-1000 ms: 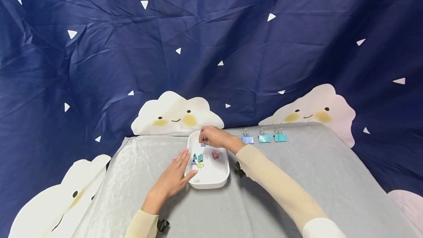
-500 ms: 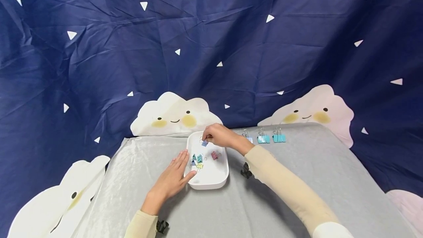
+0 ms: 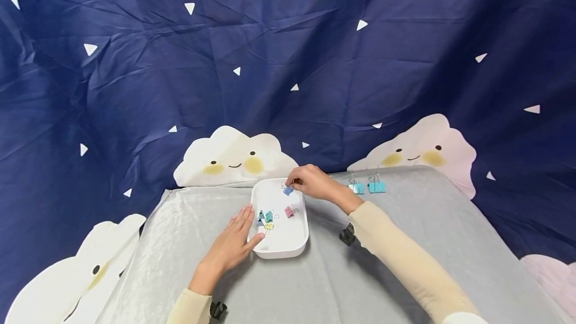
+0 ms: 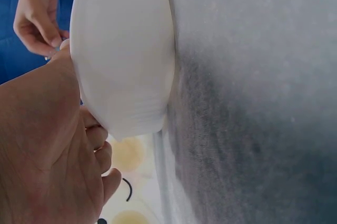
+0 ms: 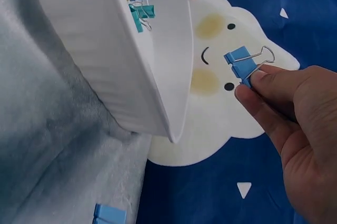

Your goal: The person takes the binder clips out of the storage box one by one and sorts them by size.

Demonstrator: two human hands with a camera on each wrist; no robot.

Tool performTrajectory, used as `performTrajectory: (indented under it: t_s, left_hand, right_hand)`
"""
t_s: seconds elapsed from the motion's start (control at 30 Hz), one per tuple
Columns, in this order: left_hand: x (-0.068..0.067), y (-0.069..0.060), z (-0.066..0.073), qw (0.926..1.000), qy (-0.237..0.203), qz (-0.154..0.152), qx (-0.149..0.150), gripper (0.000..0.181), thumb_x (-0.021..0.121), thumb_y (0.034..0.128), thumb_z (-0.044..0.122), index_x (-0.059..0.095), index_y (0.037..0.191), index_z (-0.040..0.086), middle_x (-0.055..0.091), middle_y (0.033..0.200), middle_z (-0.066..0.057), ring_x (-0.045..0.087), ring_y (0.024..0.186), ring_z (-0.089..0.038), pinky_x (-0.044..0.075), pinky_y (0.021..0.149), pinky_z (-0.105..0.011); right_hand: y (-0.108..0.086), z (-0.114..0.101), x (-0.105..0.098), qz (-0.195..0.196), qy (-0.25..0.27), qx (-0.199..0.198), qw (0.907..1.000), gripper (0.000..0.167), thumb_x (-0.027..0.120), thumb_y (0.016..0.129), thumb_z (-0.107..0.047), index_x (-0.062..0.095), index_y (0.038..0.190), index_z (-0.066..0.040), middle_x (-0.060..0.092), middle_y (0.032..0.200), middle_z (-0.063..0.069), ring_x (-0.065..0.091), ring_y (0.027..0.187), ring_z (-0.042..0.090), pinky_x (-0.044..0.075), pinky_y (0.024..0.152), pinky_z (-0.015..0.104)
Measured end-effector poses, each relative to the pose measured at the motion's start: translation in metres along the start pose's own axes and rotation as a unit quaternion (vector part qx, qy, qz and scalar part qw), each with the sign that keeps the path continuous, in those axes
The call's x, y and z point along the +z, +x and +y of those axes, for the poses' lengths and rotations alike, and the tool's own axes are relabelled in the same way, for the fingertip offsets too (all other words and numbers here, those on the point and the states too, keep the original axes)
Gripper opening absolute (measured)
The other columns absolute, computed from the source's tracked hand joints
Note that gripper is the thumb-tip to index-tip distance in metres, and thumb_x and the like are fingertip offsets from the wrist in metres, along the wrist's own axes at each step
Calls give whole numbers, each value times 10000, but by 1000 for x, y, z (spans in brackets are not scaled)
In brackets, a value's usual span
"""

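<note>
Evidently, the step in hand was holding a small blue binder clip (image 5: pixel 243 65) aloft over the far right corner of a white tray (image 3: pixel 283 253). The right hand (image 3: pixel 313 183) had it in a thumb-and-finger grip, with a wire handle free above the thumb. Doing this well seemed to call for a light, steady pinch on the metal body, since squeezing the handles could spring the clip open, and for enough height to clear the rim. The left hand (image 3: pixel 234 241) lay with fingers extended along the tray's left wall, its thumb over the rim, gripping nothing small; even, gentle pressure there looked enough to stop sliding.

The tray stood near the far edge of the worktop (image 3: pixel 288 289). Along its left edge, two teal clips (image 3: pixel 269 216), a dark blue clip (image 3: pixel 260 222) and a yellow clip (image 3: pixel 269 226) bunched together; a pink clip (image 3: pixel 289 212) lay apart, nearer the right edge. Larger turquoise clips (image 3: pixel 377 187) stood outside, by the worktop's far edge.
</note>
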State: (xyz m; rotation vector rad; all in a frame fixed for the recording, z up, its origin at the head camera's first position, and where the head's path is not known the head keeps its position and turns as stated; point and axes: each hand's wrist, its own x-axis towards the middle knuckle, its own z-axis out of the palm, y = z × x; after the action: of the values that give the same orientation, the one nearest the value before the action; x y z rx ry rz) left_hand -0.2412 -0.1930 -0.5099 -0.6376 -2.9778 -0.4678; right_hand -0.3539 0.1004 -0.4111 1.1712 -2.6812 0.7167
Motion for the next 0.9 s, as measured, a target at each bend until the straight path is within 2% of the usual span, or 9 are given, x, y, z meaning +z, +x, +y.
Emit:
performTrajectory:
  t_s: [0.5, 0.73, 0.9]
  left_hand:
    - [-1, -1, 0, 10000, -63, 38, -17, 840, 483, 1094, 579, 271, 1675, 10, 213, 1775, -147, 232, 1649, -352, 255, 1343, -552]
    - [-1, -1, 1, 10000, -79, 14, -17, 845, 480, 1093, 585, 264, 1678, 15, 193, 1780, -131, 227, 1651, -352, 253, 1344, -549]
    - [-1, -1, 1, 9999, -109, 41, -14, 846, 487, 1091, 585, 272, 1676, 13, 207, 1778, -138, 227, 1650, -351, 252, 1345, -548]
  right_hand:
    - [-43, 20, -21, 591, 187, 247, 9978, 142, 757, 972, -30, 831, 1039, -131, 811, 1027, 0, 734, 841, 122, 607, 724, 262]
    - [-65, 34, -25, 782, 265, 405, 9958, 115, 763, 959, -23, 827, 1019, -97, 813, 989, 10, 746, 881, 160, 637, 783, 319]
    - [-82, 48, -21, 872, 109, 487, 9949, 110, 775, 940, -9, 826, 1000, -85, 817, 974, 22, 746, 876, 171, 643, 794, 324]
